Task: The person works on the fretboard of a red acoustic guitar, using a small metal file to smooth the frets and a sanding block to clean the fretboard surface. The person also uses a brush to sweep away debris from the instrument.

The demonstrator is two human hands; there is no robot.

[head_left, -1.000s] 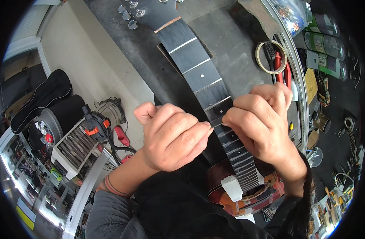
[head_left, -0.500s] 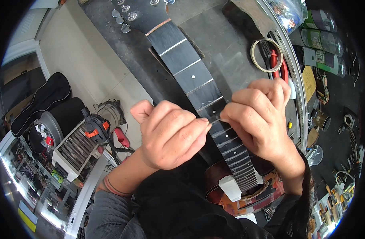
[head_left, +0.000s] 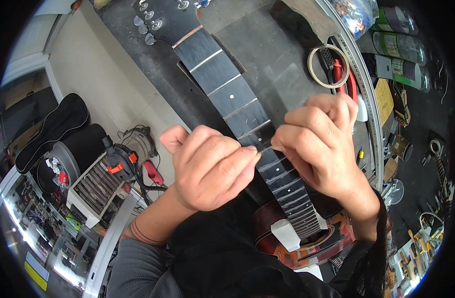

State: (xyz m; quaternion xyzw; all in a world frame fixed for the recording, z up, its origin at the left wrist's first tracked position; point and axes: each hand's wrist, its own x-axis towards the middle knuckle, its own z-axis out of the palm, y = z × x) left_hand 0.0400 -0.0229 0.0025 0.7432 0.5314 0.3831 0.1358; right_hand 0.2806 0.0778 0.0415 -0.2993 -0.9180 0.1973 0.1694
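A guitar neck with a dark fretboard (head_left: 232, 97) runs diagonally from the far left toward me, crossed by pale fret lines and marked with small white dots. My left hand (head_left: 212, 166) is closed, thumb and fingertip pinched at the fretboard's left edge. Opposite it, my right hand (head_left: 319, 144) pinches at the right edge. Between the two pinches a thin strip that looks like fret wire (head_left: 265, 149) spans the board; its ends are hidden by my fingertips. Nearer me, the reddish-brown guitar body (head_left: 267, 226) shows below the neck, with white paper or tape (head_left: 285, 235) beside the fretboard.
Tuning pegs (head_left: 149, 38) stick out from the headstock. On the dark bench right of the neck lie a tape roll (head_left: 313, 69) and red-handled pliers (head_left: 352, 82). Bottles (head_left: 397, 45) stand at far right, hand tools (head_left: 413, 256) at lower right. A black-and-orange power tool (head_left: 120, 161) sits at left.
The neck and headstock appear slightly further left in the picture. Both hands keep their pinch on the strip and have shifted a little left with it.
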